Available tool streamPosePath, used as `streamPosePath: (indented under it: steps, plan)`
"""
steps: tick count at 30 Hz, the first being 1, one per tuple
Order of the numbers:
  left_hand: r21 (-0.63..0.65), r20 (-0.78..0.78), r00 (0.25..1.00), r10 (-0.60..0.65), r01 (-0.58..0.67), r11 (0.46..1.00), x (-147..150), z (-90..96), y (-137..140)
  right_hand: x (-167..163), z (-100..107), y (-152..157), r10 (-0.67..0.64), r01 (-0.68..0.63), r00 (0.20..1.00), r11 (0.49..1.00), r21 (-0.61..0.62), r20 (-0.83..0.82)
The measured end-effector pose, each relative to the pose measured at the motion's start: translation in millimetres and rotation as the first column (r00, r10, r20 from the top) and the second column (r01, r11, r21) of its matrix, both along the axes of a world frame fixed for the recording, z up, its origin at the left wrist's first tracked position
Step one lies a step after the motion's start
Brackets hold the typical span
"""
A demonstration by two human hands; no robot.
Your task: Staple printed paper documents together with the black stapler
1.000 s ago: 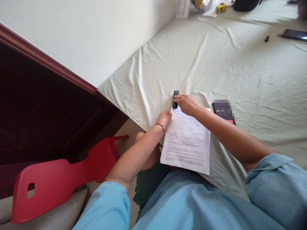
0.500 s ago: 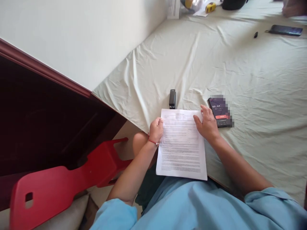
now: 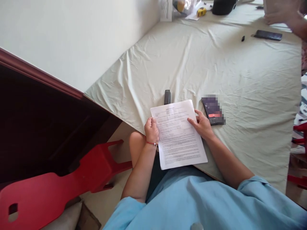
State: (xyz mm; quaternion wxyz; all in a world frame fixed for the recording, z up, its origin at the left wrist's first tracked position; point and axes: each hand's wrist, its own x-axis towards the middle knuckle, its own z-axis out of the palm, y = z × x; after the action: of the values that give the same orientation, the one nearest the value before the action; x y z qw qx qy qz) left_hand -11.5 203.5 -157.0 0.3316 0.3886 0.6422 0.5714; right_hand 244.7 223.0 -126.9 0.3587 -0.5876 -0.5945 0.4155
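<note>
Printed sheets of paper (image 3: 178, 137) are held tilted over the table's near edge, text facing up. My left hand (image 3: 151, 128) pinches their left edge, thumb on top. At the right edge my right hand (image 3: 202, 124) grips them, thumb on the face and fingers behind. Just beyond the top edge lies a black stapler (image 3: 167, 96), its near end hidden by the paper. A dark phone (image 3: 212, 110) with a lit, partly blurred-out screen rests right of my right hand.
A pale green cloth (image 3: 153, 73) covers the table. Far back are a yellow tape measure (image 3: 201, 12), a black cap-like object (image 3: 223, 7) and another phone (image 3: 268, 35). Another person's hand (image 3: 280, 14) is at the far right. A red plastic chair (image 3: 79, 174) stands on my left.
The paper has turned counterclockwise, and my right hand has closed on its right edge. The other person's hand has come further into view. The camera view has shifted slightly right.
</note>
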Motion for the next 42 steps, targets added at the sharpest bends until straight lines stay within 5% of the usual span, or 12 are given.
streamPosePath:
  steps: [4,11,17,24,27,34,42]
  plan:
    - [-0.021,-0.030,1.000,0.003,-0.004,1.000,-0.5,1.7,2.4,3.6,-1.3,-0.4,0.082,-0.095,0.984,0.992,-0.080,-0.159]
    - [-0.009,0.183,0.971,-0.156,0.160,0.987,4.2,23.9,-16.7,-0.1,-2.4,-1.6,-0.074,0.028,0.873,0.994,-0.103,-0.481]
    - [-0.177,-0.019,0.923,-0.384,0.375,0.910,-4.5,33.4,-54.0,-1.5,-5.2,0.6,-0.179,0.124,0.785,0.983,-0.132,-0.593]
    - [-0.276,-0.132,0.874,-0.468,0.422,0.864,-8.4,35.0,-60.2,-3.2,-8.8,2.1,-0.195,0.159,0.832,0.981,-0.113,-0.520]
    - [-0.271,-0.182,0.877,-0.445,0.390,0.880,-10.6,29.6,-59.2,-4.0,-7.2,2.8,-0.173,0.148,0.846,0.985,-0.090,-0.504]
    - [-0.159,-0.133,0.951,-0.278,0.257,0.953,-13.2,13.3,-57.5,-6.3,-5.1,0.6,-0.167,0.179,0.974,0.982,0.066,-0.154]
    - [-0.162,-0.398,0.904,-0.159,0.101,0.982,-3.4,13.0,-58.9,-7.8,-3.6,-3.8,-0.176,0.174,0.984,0.970,0.168,-0.001]
